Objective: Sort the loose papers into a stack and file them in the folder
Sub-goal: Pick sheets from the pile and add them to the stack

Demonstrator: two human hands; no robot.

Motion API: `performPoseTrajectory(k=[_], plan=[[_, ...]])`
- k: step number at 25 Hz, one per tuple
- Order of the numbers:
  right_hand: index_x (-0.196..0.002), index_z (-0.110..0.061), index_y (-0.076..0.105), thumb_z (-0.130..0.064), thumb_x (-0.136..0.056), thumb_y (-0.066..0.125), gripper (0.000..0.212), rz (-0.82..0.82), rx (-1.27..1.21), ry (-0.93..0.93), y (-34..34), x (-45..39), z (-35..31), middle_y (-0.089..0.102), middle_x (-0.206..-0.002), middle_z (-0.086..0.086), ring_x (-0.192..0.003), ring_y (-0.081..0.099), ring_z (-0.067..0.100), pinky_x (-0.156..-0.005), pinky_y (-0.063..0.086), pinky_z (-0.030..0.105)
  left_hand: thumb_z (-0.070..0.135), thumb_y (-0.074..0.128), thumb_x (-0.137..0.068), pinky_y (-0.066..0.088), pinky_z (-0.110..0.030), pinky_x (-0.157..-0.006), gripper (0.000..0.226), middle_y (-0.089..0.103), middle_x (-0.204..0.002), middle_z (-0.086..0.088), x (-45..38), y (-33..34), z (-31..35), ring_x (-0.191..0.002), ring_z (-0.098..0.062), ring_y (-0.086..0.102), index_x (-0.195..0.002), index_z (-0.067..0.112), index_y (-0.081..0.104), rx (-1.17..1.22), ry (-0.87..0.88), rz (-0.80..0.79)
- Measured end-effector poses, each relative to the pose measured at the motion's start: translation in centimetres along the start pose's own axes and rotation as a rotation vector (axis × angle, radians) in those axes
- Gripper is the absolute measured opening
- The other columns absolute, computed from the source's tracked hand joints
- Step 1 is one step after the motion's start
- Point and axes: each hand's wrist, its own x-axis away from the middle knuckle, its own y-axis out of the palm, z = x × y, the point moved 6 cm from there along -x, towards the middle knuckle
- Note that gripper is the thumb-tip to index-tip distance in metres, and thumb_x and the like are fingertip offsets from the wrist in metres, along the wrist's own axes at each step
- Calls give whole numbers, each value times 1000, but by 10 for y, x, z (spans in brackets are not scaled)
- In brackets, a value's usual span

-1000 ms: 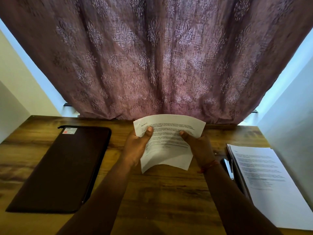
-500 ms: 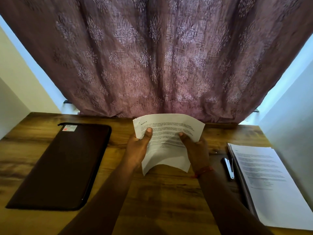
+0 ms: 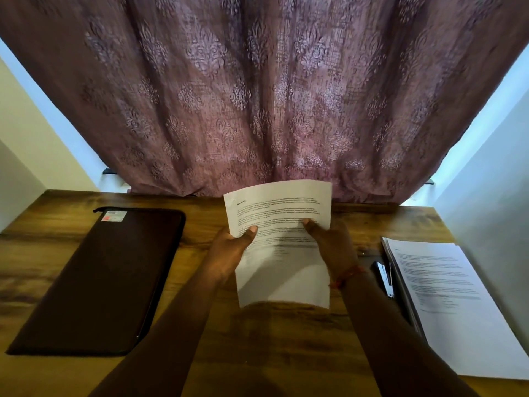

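A printed white sheet [image 3: 282,253] is held upright above the middle of the wooden desk [image 3: 286,353]. My left hand [image 3: 230,252] grips its left edge with the thumb on the front. My right hand [image 3: 333,243] grips its right edge the same way. A dark brown zipped folder [image 3: 106,279] lies shut on the desk to the left. On the right side of the desk lies a stack of printed papers [image 3: 452,299].
A stapler [image 3: 383,277] lies between my right wrist and the paper stack. A purple patterned curtain [image 3: 257,96] hangs along the desk's far edge. White walls close in on both sides.
The sheet has straightened and stands taller, less bowed than before. Both hands have shifted slightly lower along its edges. The view has tilted down a little.
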Motion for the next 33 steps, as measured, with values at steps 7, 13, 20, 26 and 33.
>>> performPoseTrajectory(k=[7,13,20,26,33], plan=[[-109,-6,69,-8,-91,66,18,6,218,305,-23,-32,50,73,-109,10,-99,69,26,-89,55,42,16,65,-94,55,-43,-86,18,72,-116,-1,-1,8,-68,-100,-21,69,-109,26,66,96,-321,-10],[-111,-10,69,-26,-96,60,23,-36,430,296,-32,-28,85,71,-103,2,-92,69,21,-75,58,35,31,60,-97,54,-46,-88,19,66,-115,4,11,8,-99,-98,-19,64,-116,33,58,-114,-317,33],[-125,-16,51,-32,-85,61,43,486,1465,281,-155,-5,94,48,-124,16,-110,47,38,-87,44,48,32,57,-99,49,-46,-96,32,61,-125,3,15,-7,-107,-107,-23,59,-130,26,56,-211,-293,40],[-133,-14,49,-30,-93,50,43,122,1353,192,-125,-8,110,52,-134,17,-115,54,32,-92,51,48,31,59,-98,51,-36,-82,29,64,-116,4,19,-6,-107,-96,-19,63,-126,23,59,-143,-312,27],[-127,-25,46,-25,-93,56,36,-32,1522,137,-102,3,119,42,-141,15,-122,47,33,-97,46,44,30,66,-93,52,-29,-72,17,68,-108,8,20,-16,-106,-93,-14,65,-110,31,61,-67,-309,31]])
